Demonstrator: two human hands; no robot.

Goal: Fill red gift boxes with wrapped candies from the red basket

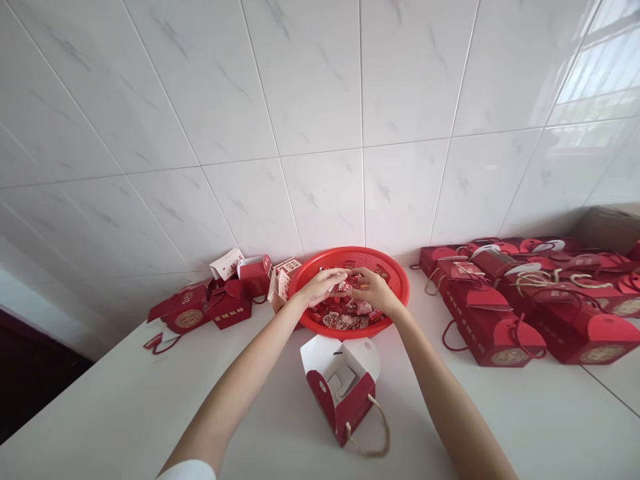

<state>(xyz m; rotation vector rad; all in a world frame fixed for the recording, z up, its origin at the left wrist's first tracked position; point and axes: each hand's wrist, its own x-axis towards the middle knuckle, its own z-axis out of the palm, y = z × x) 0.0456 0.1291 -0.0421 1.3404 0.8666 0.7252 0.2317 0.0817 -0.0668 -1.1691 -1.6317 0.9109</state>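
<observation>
A red-and-white packet (343, 287) is pinched between the left grip (320, 285) and right grip (374, 291).

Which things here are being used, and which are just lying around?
In use: left hand, right hand, red plastic basket, small red packets, probably the open gift box.
Lying about: red gift boxes on the right, red boxes on the left, cardboard carton.

The left hand (323, 285) and right hand (373, 290) are held over a round red plastic basket (393, 283), fingertips almost meeting above small red-and-white packets (340, 317); an open red gift box (340, 383) is set on the white counter (260, 413) (its rope handle (379, 437) trailing); more red boxes (493, 333) are laid to the right.
</observation>
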